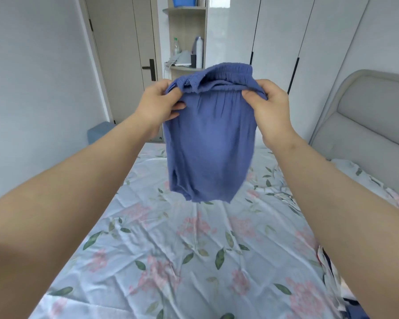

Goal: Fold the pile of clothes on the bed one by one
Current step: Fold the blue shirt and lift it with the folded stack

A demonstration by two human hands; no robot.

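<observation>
Head camera view: a person holds a pair of blue shorts (210,139) in the air above the floral-sheeted bed (134,261), hanging clear of it. The left hand (158,104) and right hand (271,109) each pinch one end of the gathered elastic waistband (226,73), fingers curled into the cloth. Thin, crinkled and limp, the shorts drape in soft folds. They look light and not slippery, best gripped at the waistband corners.

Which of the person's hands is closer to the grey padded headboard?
Right. The right hand grips the waistband of the blue shorts on the side toward the headboard. The left hand grips the waistband's other end, across the shorts from it.
</observation>
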